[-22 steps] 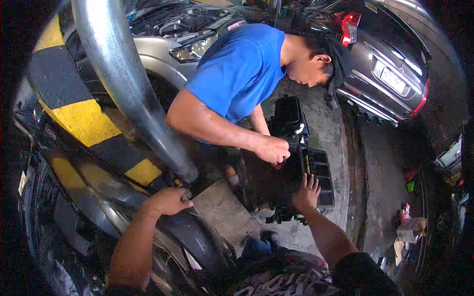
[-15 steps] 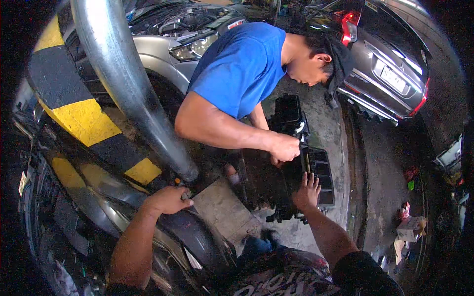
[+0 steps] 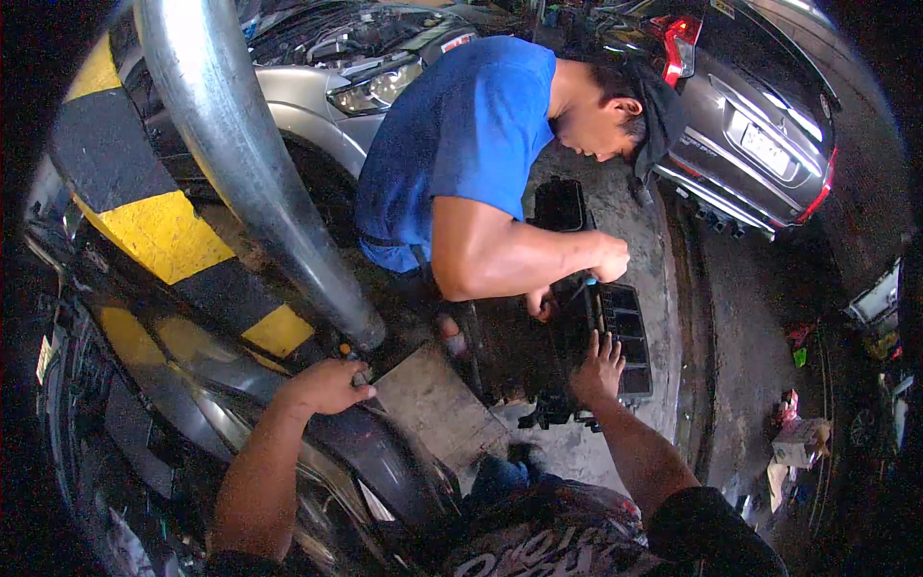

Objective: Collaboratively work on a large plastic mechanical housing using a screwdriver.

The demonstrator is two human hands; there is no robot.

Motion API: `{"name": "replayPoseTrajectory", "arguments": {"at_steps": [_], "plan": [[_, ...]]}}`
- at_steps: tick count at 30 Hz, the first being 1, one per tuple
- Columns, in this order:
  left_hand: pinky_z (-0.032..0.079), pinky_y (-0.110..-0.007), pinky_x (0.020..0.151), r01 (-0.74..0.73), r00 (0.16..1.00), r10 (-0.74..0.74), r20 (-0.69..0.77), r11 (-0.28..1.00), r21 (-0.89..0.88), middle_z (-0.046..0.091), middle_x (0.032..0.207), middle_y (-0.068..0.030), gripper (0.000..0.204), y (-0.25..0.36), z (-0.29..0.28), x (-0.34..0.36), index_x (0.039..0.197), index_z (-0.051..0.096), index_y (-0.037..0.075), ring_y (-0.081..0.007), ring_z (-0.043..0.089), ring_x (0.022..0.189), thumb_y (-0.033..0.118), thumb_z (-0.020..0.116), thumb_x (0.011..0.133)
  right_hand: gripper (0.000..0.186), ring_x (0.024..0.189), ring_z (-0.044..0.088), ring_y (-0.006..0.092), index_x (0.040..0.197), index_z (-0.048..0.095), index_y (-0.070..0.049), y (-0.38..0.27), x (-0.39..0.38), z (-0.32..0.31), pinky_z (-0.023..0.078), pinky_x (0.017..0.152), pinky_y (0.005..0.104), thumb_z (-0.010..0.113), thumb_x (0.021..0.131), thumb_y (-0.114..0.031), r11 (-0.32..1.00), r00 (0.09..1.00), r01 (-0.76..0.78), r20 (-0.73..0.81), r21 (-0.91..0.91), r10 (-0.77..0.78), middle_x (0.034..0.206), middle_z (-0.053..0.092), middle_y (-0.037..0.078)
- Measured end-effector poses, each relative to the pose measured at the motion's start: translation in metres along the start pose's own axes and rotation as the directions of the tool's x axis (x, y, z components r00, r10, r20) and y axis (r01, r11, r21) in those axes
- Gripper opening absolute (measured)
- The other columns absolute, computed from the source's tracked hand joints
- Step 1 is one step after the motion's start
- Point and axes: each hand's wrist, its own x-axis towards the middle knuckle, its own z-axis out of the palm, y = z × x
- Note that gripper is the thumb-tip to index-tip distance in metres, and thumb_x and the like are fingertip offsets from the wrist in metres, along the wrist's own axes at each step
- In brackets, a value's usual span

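My right hand [image 3: 598, 373] lies with its fingers stretched out on a black plastic housing [image 3: 630, 337], beside its row of rectangular panels. My left hand [image 3: 327, 387] rests at the edge of a dark car body panel [image 3: 370, 447], fingers curled in. Something greyish shows by its thumb, too small to name. Across from me a co-worker in a blue shirt [image 3: 461, 144] bends over the housing. One co-worker's hand [image 3: 608, 258] is raised in a fist above it, near a small light-blue piece [image 3: 591, 282]. The co-worker's other hand [image 3: 540, 304] is lower, beside the housing.
A thick metal pole [image 3: 240, 144] stands at the left by a yellow-and-black striped block [image 3: 163, 236]. Behind are a silver car [image 3: 298, 91] with its engine bay exposed and a dark grey car [image 3: 740, 144]. A cardboard box [image 3: 803, 442] lies at the right.
The co-worker's upper hand has moved right and up, away from the other hand, with the elbow swung rightward. My two hands have stayed about where they were.
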Motion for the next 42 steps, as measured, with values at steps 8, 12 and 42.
{"name": "replayPoseTrajectory", "arguments": {"at_steps": [8, 12, 42], "plan": [[0.043, -0.045, 0.104, -0.001, 1.000, 0.001, -0.007, 1.000, 0.017, 0.057, 0.130, -0.0269, 0.066, 0.000, 0.002, 0.001, 0.132, 0.052, -0.003, -0.0409, 0.054, 0.122, 0.049, 0.057, 0.092, 0.090, 0.144, 0.020, 0.0467, 0.154, 0.017, -0.007, -0.001, 0.001, -0.006, 0.019, 0.115, 0.0599, 0.065, 0.081, -0.031, 0.999, 0.995, -0.034, 0.091, -0.002, 0.034, 0.156, 0.022, 0.024], [0.043, -0.045, 0.103, -0.024, 1.000, 0.024, 0.001, 1.000, -0.019, 0.058, 0.127, -0.0276, 0.064, -0.002, 0.001, 0.001, 0.131, 0.054, -0.003, -0.0409, 0.055, 0.119, 0.046, 0.058, 0.091, 0.088, 0.144, 0.019, 0.0462, 0.154, 0.016, -0.008, -0.003, 0.001, -0.010, 0.019, 0.115, 0.0597, 0.063, 0.083, -0.031, 1.000, 0.994, -0.018, 0.112, -0.022, 0.020, 0.156, 0.022, 0.024], [0.046, -0.047, 0.098, -0.073, 0.992, 0.069, -0.106, 0.997, -0.033, 0.062, 0.120, -0.0258, 0.061, -0.006, 0.009, 0.001, 0.133, 0.053, 0.002, -0.0425, 0.059, 0.113, 0.046, 0.059, 0.091, 0.102, 0.144, 0.019, 0.0454, 0.154, 0.015, -0.007, 0.001, 0.000, -0.005, 0.022, 0.114, 0.0591, 0.076, 0.075, -0.031, 1.000, 0.994, -0.027, 0.103, -0.004, 0.027, 0.156, 0.021, 0.023]]}}
